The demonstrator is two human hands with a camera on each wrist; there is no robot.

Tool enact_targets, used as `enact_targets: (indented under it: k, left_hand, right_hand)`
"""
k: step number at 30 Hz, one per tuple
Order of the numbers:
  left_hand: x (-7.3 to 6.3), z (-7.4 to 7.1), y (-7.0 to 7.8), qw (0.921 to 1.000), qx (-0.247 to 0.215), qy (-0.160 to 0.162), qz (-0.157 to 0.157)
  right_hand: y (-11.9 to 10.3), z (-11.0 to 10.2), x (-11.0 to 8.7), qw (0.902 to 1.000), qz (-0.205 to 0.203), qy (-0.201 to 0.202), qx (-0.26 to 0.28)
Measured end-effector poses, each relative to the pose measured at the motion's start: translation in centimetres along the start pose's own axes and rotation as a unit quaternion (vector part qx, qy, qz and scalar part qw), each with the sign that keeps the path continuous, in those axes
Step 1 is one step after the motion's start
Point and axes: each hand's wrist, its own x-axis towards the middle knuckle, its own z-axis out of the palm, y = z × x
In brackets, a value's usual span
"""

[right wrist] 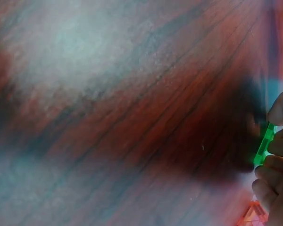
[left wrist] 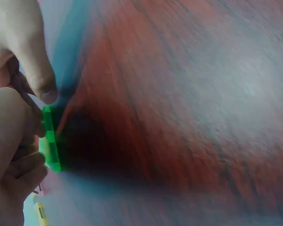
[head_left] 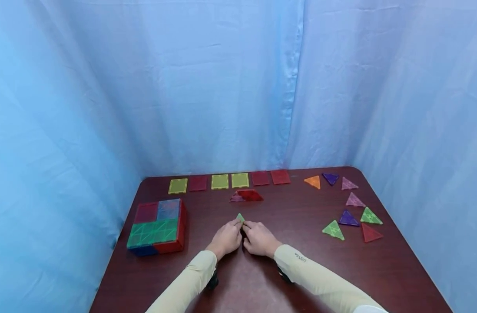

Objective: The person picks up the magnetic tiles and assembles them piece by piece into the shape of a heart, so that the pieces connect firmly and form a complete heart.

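Observation:
At the middle of the table, both hands meet at a small green triangular tile [head_left: 240, 217], seen edge-on in the left wrist view as a bright green strip [left wrist: 52, 139]. My left hand [head_left: 228, 237] pinches it from the left. From the other side my right hand [head_left: 260, 239] grips it, its thumb and fingertips at the green edge [right wrist: 264, 145] in the right wrist view. The fingers cover most of the tile; only its top point shows in the head view. Just beyond the hands lie a red tile [head_left: 251, 195] and a pink triangular tile [head_left: 236, 198], overlapping.
A block of stacked tiles [head_left: 154, 230], green, red and blue, stands at the left. Yellow square tiles [head_left: 220, 181] and red square tiles [head_left: 280, 177] line the back edge. Several triangular tiles [head_left: 348, 218] are scattered at the right. Blue curtains [head_left: 223, 87] surround the table [head_left: 301, 243].

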Motion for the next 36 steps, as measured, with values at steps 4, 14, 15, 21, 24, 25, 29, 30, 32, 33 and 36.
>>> enact_targets:
  k: [4,14,15,21,24,25,29,30,32,33,36]
  left_hand:
    - [-0.3,0.1,0.0,0.9997,0.004,-0.023,-0.003]
    - [-1.0,-0.1,-0.7,0.9971,0.062,-0.042,0.015]
    - [-1.0,-0.2,-0.7,0.9969,0.063,-0.046,0.015]
    - [-0.8,-0.5,-0.7,0.9965,0.054,-0.063,0.016]
    - [-0.5,-0.7,-0.7,0.9963,0.041,-0.074,0.01]
    - [-0.4,-0.8,-0.7,0.9961,0.038,-0.079,0.007]
    - [-0.3,-1.0,-0.7,0.9955,0.029,-0.09,-0.003]
    - [-0.3,-1.1,-0.7,0.9955,0.028,-0.091,-0.004]
    - [-0.3,-1.2,-0.7,0.9956,0.025,-0.09,-0.005]
    - [-0.3,-1.2,-0.8,0.9957,0.024,-0.089,-0.005]
    - [-0.3,-1.1,-0.9,0.9961,0.023,-0.085,-0.006]
  right_hand:
    - [0.0,0.3,-0.3,0.9999,0.01,0.002,-0.001]
    - [8.0,-2.0,-0.9,0.9892,0.14,-0.006,0.044]
    - [9.8,-2.4,-1.0,0.9857,0.164,-0.008,0.035]
    - [19.7,-5.4,-2.3,0.9473,0.311,-0.061,0.047]
    - [22.9,-6.4,-3.3,0.9238,0.358,-0.105,0.084]
    - [23.5,-6.7,-3.5,0.9156,0.371,-0.119,0.099]
    - [24.7,-7.2,-3.9,0.8964,0.395,-0.147,0.137]
    - [24.8,-7.2,-3.8,0.8942,0.398,-0.149,0.14]
    - [24.7,-7.0,-3.6,0.8941,0.4,-0.152,0.132]
    - [24.7,-6.8,-3.5,0.8948,0.401,-0.152,0.125]
    - [24.6,-6.0,-3.2,0.9005,0.396,-0.147,0.101]
